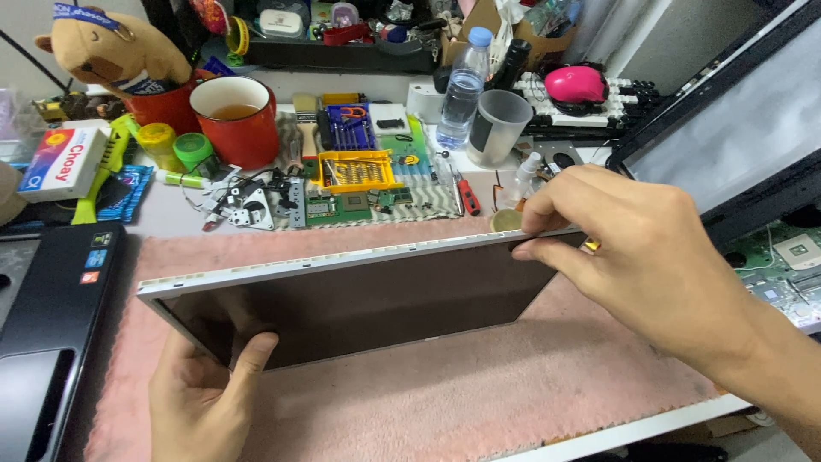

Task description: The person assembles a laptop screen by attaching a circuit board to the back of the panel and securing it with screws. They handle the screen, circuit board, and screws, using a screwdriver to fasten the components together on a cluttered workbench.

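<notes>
The thin, dark rectangular display panel with its pale metal edge (342,295) stood tilted above the pink fleece mat (479,385) on the tabletop; the left hand (201,398) propped its lower corner, thumb pressed on the face, while the right hand (633,248) had its fingers (556,210) pinched shut on the top edge, and such glass seemed best carried by its rim, evenly, without twisting. Behind it, a red enamel mug (235,120) held brownish tea, a clear plastic bottle (463,85) some water, and a frosted grey cup (499,127) looked empty.
</notes>
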